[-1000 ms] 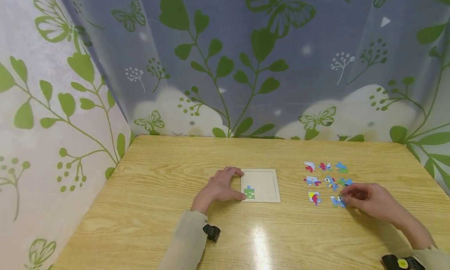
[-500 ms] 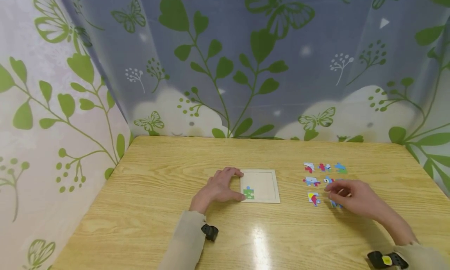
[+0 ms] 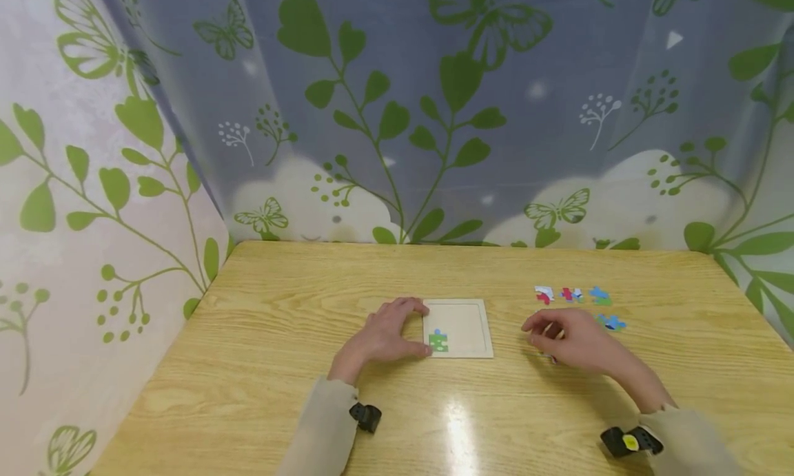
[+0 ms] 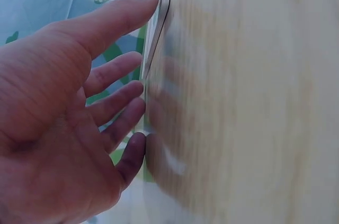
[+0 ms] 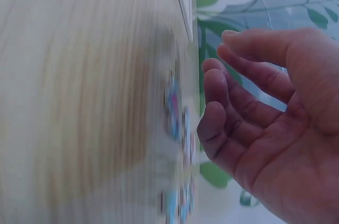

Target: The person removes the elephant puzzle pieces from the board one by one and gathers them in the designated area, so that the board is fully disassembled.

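A square wooden puzzle tray lies on the table, with one green puzzle piece in its lower left corner. My left hand rests at the tray's left side, thumb and index fingertips touching the edge near two corners. In the left wrist view, that hand's other fingers reach loosely past the tray. Over the loose pieces hovers my right hand, fingers loosely curled; the right wrist view shows nothing between thumb and fingers. Beneath it, a red piece edge peeks out; other pieces there are hidden.
Behind the right hand, a white and red piece, a red and white piece and a blue and green piece lie in a row. Another blue piece sits right of it. A patterned curtain borders the table's back.
My right hand has moved left across the loose pieces, uncovering the blue piece on the right and covering those on the left. The left hand and tray have stayed in place.
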### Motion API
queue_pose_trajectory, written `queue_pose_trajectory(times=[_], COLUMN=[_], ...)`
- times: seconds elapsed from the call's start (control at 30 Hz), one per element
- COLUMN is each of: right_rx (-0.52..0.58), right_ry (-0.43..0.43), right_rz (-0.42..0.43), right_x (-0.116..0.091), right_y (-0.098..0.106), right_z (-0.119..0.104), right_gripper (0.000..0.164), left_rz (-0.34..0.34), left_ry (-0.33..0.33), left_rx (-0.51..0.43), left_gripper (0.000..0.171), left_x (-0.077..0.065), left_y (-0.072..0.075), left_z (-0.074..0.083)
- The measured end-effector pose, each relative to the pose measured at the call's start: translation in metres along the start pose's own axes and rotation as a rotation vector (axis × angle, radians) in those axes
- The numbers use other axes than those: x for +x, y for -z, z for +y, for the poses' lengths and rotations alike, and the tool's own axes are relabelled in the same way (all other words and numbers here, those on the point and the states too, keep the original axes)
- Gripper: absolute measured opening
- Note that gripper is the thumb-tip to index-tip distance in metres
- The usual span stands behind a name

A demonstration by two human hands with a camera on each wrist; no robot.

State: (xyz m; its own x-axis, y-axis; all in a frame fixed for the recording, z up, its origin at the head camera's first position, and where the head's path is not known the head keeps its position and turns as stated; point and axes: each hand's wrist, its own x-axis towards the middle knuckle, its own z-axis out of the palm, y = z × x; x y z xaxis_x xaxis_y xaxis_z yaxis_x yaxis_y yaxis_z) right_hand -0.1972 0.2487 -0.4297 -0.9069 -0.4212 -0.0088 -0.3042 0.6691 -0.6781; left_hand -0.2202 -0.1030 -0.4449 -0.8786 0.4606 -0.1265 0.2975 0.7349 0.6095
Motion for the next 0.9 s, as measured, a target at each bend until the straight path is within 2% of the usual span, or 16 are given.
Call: queue_pose_trajectory(times=[0.3, 0.67, 0.9], right_rx=[-0.009, 0.012, 0.063], right_ry=[0.089, 0.096, 0.122], right_rz=[0.006, -0.010, -0.041], right_x=[0.020, 0.043, 0.054], right_y=[-0.014, -0.036, -0.048], right_z=[-0.014, -0.034, -0.042], right_gripper=[0.011, 0.010, 0.011], left_rz=[0.049, 0.055, 0.052], left_ry=[-0.012, 0.015, 0.031], left_rx=[0.034, 0.034, 0.033], left_gripper=[0.052, 0.053, 0.053], left_x=[-0.005, -0.005, -0.003], left_y=[-0.003, -0.002, -0.001], left_z=[0.006, 0.005, 0.005])
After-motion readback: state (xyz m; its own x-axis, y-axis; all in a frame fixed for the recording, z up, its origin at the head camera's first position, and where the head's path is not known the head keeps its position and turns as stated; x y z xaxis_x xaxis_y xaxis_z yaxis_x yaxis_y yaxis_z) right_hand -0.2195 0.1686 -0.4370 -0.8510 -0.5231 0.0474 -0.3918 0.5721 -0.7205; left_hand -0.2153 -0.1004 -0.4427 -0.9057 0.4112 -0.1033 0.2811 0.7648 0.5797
